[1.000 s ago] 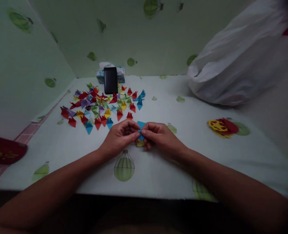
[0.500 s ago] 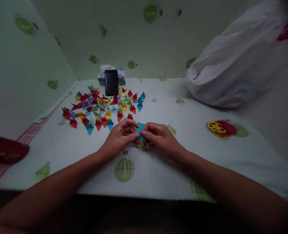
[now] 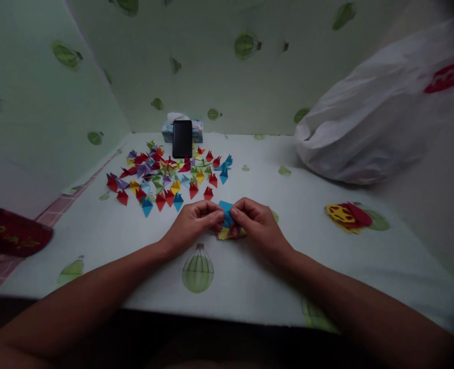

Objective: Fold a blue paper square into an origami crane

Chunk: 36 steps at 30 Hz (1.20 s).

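Between my two hands is a small piece of blue paper (image 3: 226, 209), its folds partly hidden by my fingers. My left hand (image 3: 202, 219) pinches its left side with thumb and fingertips. On the right side, my right hand (image 3: 254, 221) grips it the same way. Below the fingers lies a little stack of yellow paper (image 3: 224, 234), mostly covered by my hands. Beyond my left hand, many folded paper figures (image 3: 169, 197) in red, blue, yellow, green and purple are spread over the table.
A black phone (image 3: 182, 139) leans on a tissue box (image 3: 167, 133) at the back. To the right are a large white plastic bag (image 3: 350, 133) and red and yellow cut-out pieces (image 3: 346, 215). A dark red object with gold marks (image 3: 17, 236) sits at the left edge of the table (image 3: 150, 287).
The camera view has shifted, so everything sits slightly lower in the picture. Both hands still hold the blue paper, and more of the yellow stack beneath shows.
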Tool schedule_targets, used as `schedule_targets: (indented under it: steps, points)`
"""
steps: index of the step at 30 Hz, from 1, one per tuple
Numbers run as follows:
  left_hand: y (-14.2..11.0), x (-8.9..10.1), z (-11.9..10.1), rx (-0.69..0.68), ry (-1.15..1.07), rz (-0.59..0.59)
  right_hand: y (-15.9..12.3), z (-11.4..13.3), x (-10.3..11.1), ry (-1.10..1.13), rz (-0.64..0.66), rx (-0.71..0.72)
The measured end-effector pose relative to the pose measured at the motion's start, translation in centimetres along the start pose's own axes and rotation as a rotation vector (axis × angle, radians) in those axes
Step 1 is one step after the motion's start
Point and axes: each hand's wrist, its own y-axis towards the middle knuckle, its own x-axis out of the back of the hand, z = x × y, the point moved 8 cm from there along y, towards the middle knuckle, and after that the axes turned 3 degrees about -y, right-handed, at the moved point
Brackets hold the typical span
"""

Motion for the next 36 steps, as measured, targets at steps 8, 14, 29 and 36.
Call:
schedule_targets:
  steps: [8,14,29,36]
  points:
    - [-0.4,0.1,-1.6,-0.14,0.094,-0.043,0.1,-0.3,-0.8,0.006,0.088,-0.002]
    - [-0.1,0.4,-1.8,-0.185,0.174,-0.062,0.1,-0.6,-1.2,-0.07,0.095,0.027]
    - [-0.4,0.6,-1.1,-0.183,0.028,-0.163,-0.1,-0.6,-0.8,-0.005,-0.002,0.071]
    - [-0.5,0.6,-1.1,-0.17,0.058,-0.18,-0.1,-0.5,-0.5,-0.066,-0.046,0.11]
